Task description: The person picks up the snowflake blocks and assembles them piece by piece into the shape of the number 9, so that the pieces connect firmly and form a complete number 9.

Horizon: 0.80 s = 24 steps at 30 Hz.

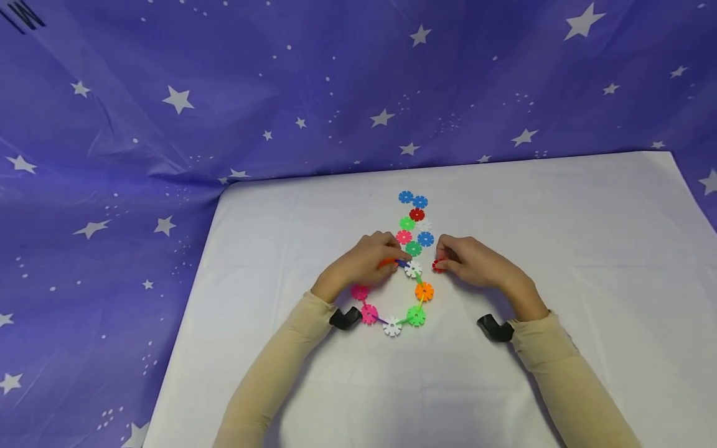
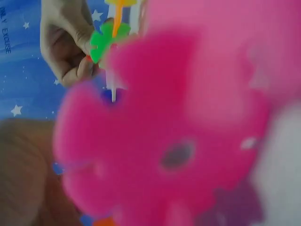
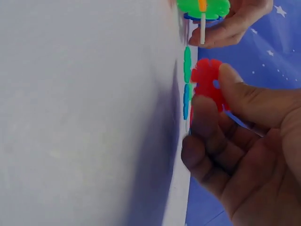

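Note:
A linked ring of toothed plastic snowflake discs (image 1: 416,316) lies before me, in pink, white, green and orange, with some discs set edge-on as connectors. At the ring's top left, my left hand (image 1: 376,258) grips it beside an orange disc (image 1: 386,262) and a dark blue one, its fingertips close to a white disc (image 1: 413,269). To the right, my right hand (image 1: 473,260) pinches a loose red disc (image 3: 207,82) between thumb and fingertips, apart from the ring. A blurred pink disc (image 2: 141,132) of the ring fills much of the left wrist view.
Beyond the ring, several loose discs lie in a staggered column, among them blue (image 1: 426,239), green (image 1: 413,249), pink (image 1: 404,237) and dark red (image 1: 417,214). A white cloth (image 1: 588,261) covers the table, with a purple starred curtain (image 1: 347,93) behind it.

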Tool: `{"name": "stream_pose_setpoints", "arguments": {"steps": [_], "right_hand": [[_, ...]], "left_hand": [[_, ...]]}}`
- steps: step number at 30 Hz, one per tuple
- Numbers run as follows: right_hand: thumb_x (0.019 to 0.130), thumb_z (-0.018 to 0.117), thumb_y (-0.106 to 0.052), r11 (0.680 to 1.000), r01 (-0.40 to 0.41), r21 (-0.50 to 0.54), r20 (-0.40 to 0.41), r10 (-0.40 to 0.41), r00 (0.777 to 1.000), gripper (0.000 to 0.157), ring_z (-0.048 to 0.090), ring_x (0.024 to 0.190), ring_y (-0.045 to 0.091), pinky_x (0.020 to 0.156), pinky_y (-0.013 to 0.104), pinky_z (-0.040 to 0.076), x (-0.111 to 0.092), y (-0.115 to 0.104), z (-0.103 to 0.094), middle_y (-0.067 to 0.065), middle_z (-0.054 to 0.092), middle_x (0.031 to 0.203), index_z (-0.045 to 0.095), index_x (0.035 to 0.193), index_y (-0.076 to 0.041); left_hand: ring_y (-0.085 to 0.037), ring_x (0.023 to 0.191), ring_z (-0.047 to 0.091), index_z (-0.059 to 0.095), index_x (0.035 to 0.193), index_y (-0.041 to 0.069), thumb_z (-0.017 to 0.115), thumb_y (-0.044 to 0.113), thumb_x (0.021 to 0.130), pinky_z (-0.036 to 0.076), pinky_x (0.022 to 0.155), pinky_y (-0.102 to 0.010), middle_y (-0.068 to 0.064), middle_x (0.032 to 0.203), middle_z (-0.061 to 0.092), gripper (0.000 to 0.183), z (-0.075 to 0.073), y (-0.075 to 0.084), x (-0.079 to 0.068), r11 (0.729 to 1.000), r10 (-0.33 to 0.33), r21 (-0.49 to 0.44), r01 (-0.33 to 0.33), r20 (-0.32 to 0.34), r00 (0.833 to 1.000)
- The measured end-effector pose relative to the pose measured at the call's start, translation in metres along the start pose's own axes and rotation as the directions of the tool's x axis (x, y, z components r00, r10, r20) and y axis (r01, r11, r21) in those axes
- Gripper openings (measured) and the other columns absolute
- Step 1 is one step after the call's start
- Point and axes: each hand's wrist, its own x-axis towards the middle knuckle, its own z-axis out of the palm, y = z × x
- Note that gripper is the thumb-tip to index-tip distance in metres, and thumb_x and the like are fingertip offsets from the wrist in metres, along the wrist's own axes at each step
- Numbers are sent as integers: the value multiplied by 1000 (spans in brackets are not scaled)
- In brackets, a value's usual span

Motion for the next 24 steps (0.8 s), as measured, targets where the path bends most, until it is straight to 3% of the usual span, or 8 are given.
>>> {"name": "stream_pose_setpoints", "arguments": {"steps": [6, 9, 15, 24], "right_hand": [[91, 68, -5, 999, 6, 51, 0, -6, 1000, 11, 57, 81, 15, 77, 31, 52, 0, 2, 1, 2, 66, 88, 61, 97, -11], [90, 68, -3, 997, 18, 81, -8, -17, 1000, 13, 60, 80, 14, 76, 29, 53, 0, 3, 2, 3, 68, 90, 62, 98, -10], [89, 67, 0, 988, 60, 142, -17, -58, 998, 14, 62, 77, 14, 73, 26, 52, 1, 0, 2, 2, 70, 89, 65, 96, -11], [88, 72, -5, 983, 118, 142, -54, -111, 992, 12, 62, 75, 12, 73, 25, 51, 2, -4, 4, 4, 70, 86, 66, 93, -13]], "left_hand": [[-19, 112, 51, 66, 127, 21, 74, 35, 87, 38, 97, -38, 0, 119, 61, 43, 11, 10, -1, 998, 7, 64, -4, -42, 999], [-17, 109, 53, 69, 122, 19, 75, 34, 87, 40, 95, -36, 2, 114, 65, 39, 17, 9, 1, 998, 20, 63, -15, -79, 997], [-13, 105, 53, 73, 117, 20, 73, 26, 89, 42, 93, -30, 4, 111, 65, 28, 19, 1, 2, 993, 83, -75, -93, -126, 989], [-11, 96, 55, 73, 116, 14, 75, 19, 87, 48, 88, -24, 2, 107, 64, 29, 15, -4, 1, 968, 98, -215, -130, -153, 983]]}}
